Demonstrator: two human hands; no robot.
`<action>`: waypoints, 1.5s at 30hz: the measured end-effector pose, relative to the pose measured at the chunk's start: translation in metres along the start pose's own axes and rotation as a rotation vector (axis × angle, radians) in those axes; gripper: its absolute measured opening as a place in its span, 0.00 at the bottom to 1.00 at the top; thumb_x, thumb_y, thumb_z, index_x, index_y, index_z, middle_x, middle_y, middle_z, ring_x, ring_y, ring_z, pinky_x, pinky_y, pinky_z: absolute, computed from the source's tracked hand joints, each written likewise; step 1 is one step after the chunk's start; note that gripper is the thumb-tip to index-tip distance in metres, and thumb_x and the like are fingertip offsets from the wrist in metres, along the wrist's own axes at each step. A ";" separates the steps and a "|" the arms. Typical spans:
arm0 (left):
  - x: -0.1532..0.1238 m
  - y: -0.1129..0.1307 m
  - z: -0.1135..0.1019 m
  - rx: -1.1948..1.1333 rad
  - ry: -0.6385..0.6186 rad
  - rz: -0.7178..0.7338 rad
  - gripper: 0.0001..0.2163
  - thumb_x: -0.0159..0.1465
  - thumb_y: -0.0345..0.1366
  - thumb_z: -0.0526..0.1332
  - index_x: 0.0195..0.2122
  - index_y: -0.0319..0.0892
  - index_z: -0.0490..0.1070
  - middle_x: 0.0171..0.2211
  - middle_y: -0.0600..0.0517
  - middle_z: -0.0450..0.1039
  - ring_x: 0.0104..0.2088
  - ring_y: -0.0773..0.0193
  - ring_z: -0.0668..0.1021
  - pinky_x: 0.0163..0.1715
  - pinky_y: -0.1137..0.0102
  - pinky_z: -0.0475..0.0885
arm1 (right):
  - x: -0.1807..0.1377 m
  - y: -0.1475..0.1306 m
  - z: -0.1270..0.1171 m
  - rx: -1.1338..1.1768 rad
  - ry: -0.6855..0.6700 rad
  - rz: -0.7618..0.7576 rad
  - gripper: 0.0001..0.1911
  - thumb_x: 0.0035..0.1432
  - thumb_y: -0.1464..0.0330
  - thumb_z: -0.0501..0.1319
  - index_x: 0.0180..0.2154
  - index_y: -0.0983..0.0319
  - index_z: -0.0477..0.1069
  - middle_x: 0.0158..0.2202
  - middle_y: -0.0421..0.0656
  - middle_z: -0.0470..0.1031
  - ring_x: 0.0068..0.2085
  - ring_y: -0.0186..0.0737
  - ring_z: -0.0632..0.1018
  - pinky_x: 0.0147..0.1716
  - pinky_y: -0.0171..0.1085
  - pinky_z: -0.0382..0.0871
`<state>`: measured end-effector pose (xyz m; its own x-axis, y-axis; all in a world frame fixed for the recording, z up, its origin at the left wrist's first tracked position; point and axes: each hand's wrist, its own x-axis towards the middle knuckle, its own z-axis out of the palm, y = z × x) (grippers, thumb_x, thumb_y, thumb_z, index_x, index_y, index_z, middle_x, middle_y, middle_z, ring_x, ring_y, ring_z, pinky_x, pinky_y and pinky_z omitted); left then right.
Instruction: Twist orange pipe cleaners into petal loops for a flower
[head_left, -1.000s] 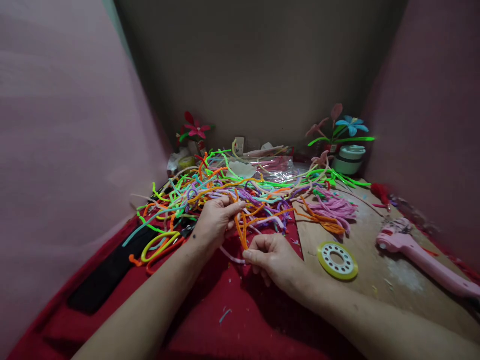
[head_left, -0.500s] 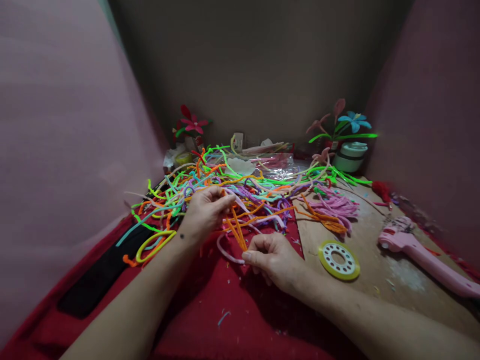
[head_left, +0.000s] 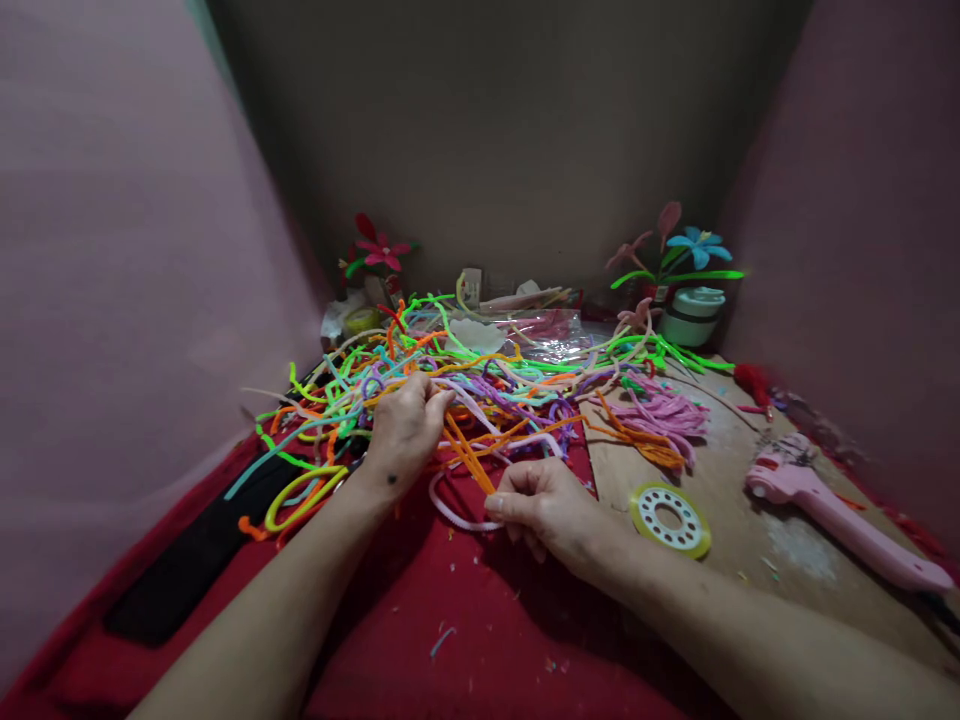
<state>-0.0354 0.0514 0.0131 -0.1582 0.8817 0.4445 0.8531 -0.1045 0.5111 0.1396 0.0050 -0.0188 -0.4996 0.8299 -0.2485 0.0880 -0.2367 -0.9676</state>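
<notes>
A tangled heap of coloured pipe cleaners (head_left: 480, 375) lies across the red cloth (head_left: 465, 620). My left hand (head_left: 405, 430) is closed in a pinch on the upper ends of several orange pipe cleaners (head_left: 466, 455) at the heap's near edge. My right hand (head_left: 544, 505) is closed on their lower ends, just above the cloth. The orange strands run slanted between the two hands. A pale pink pipe cleaner (head_left: 454, 510) loops on the cloth under them.
A wooden board (head_left: 750, 520) on the right carries a yellow-rimmed round disc (head_left: 670, 518), a pink glue gun (head_left: 840, 520) and a pink and orange bundle (head_left: 660, 420). Pipe-cleaner flowers (head_left: 694, 250) and a white jar (head_left: 694, 315) stand at the back. A black strip (head_left: 195, 560) lies left.
My left hand has drawn back to the left and slightly up along the orange strands, which now lie more slanted. My right hand has kept its grip and barely moved.
</notes>
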 end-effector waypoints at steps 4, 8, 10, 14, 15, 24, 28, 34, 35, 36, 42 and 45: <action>0.009 -0.004 -0.011 -0.288 0.122 -0.166 0.11 0.53 0.38 0.61 0.19 0.42 0.59 0.16 0.59 0.59 0.18 0.70 0.62 0.20 0.74 0.55 | -0.005 0.002 0.005 -0.009 -0.033 0.019 0.09 0.44 0.69 0.60 0.17 0.63 0.62 0.11 0.32 0.61 0.10 0.23 0.57 0.09 0.27 0.47; 0.019 -0.014 -0.025 -0.580 0.181 -0.300 0.08 0.56 0.39 0.57 0.25 0.43 0.59 0.17 0.60 0.60 0.13 0.74 0.61 0.14 0.76 0.55 | -0.007 0.002 0.005 0.081 -0.046 -0.032 0.12 0.45 0.66 0.61 0.17 0.62 0.61 0.12 0.32 0.62 0.10 0.24 0.57 0.09 0.27 0.48; 0.020 -0.017 -0.029 -0.698 0.107 -0.320 0.07 0.56 0.39 0.57 0.28 0.42 0.61 0.19 0.60 0.62 0.12 0.75 0.61 0.12 0.78 0.53 | -0.005 0.001 0.000 0.140 0.024 -0.096 0.14 0.46 0.63 0.62 0.17 0.62 0.60 0.12 0.32 0.60 0.11 0.24 0.58 0.09 0.27 0.48; 0.010 -0.011 -0.029 -0.820 -0.406 -0.380 0.08 0.51 0.37 0.64 0.28 0.38 0.67 0.17 0.58 0.64 0.12 0.78 0.61 0.11 0.80 0.53 | 0.001 -0.002 -0.008 0.202 0.166 -0.197 0.18 0.48 0.60 0.62 0.18 0.62 0.59 0.12 0.32 0.59 0.11 0.25 0.59 0.10 0.27 0.50; 0.006 -0.007 -0.027 -0.817 -0.556 -0.370 0.08 0.50 0.36 0.65 0.28 0.37 0.69 0.17 0.57 0.65 0.13 0.77 0.63 0.12 0.80 0.54 | 0.002 -0.002 -0.009 0.211 0.184 -0.199 0.18 0.48 0.59 0.62 0.18 0.62 0.59 0.12 0.32 0.60 0.11 0.25 0.59 0.10 0.28 0.50; -0.033 0.027 0.004 -0.905 -0.752 -0.325 0.11 0.54 0.40 0.63 0.22 0.37 0.69 0.14 0.58 0.62 0.13 0.77 0.61 0.13 0.78 0.53 | 0.004 0.002 -0.009 0.223 0.120 -0.111 0.15 0.48 0.61 0.63 0.20 0.65 0.66 0.14 0.35 0.65 0.12 0.26 0.63 0.11 0.28 0.56; -0.033 0.025 0.005 -1.010 -0.745 -0.396 0.11 0.54 0.40 0.64 0.26 0.37 0.68 0.17 0.55 0.68 0.14 0.75 0.66 0.14 0.79 0.56 | 0.006 0.002 -0.013 0.461 -0.041 -0.095 0.12 0.45 0.62 0.65 0.25 0.66 0.71 0.20 0.40 0.71 0.18 0.28 0.69 0.16 0.30 0.65; -0.034 0.028 0.007 -1.098 -0.716 -0.446 0.10 0.54 0.38 0.64 0.25 0.37 0.67 0.17 0.55 0.68 0.15 0.74 0.68 0.14 0.79 0.56 | 0.009 0.006 -0.014 0.549 -0.055 -0.047 0.13 0.44 0.63 0.66 0.25 0.68 0.71 0.19 0.41 0.71 0.17 0.27 0.67 0.13 0.28 0.64; -0.035 0.030 0.008 -1.091 -0.675 -0.449 0.10 0.54 0.38 0.64 0.24 0.37 0.66 0.16 0.55 0.68 0.14 0.75 0.67 0.14 0.79 0.56 | 0.009 0.006 -0.014 0.549 -0.047 -0.032 0.13 0.44 0.63 0.66 0.24 0.68 0.70 0.18 0.40 0.70 0.16 0.27 0.66 0.12 0.28 0.63; -0.037 0.032 0.008 -1.080 -0.642 -0.450 0.09 0.54 0.37 0.64 0.24 0.38 0.66 0.16 0.56 0.68 0.15 0.74 0.68 0.14 0.79 0.57 | 0.009 0.005 -0.013 0.545 -0.032 -0.017 0.14 0.43 0.63 0.66 0.23 0.68 0.70 0.17 0.40 0.69 0.15 0.26 0.65 0.11 0.27 0.61; -0.046 0.042 0.012 -1.000 -0.509 -0.428 0.08 0.55 0.37 0.62 0.25 0.39 0.66 0.16 0.55 0.70 0.16 0.70 0.71 0.17 0.77 0.64 | 0.009 0.003 -0.010 0.456 0.090 0.017 0.13 0.43 0.62 0.64 0.22 0.66 0.66 0.14 0.36 0.66 0.12 0.25 0.61 0.07 0.26 0.55; -0.044 0.038 0.012 -0.954 -0.489 -0.435 0.10 0.55 0.38 0.62 0.23 0.39 0.64 0.15 0.57 0.67 0.13 0.75 0.65 0.13 0.79 0.57 | 0.010 0.003 -0.009 0.383 0.108 -0.016 0.16 0.44 0.58 0.63 0.23 0.65 0.65 0.14 0.35 0.65 0.12 0.25 0.61 0.08 0.27 0.56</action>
<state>0.0101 0.0141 0.0041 0.0404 0.9906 -0.1310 0.0190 0.1303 0.9913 0.1427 0.0171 -0.0251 -0.4028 0.8785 -0.2569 -0.2569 -0.3779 -0.8895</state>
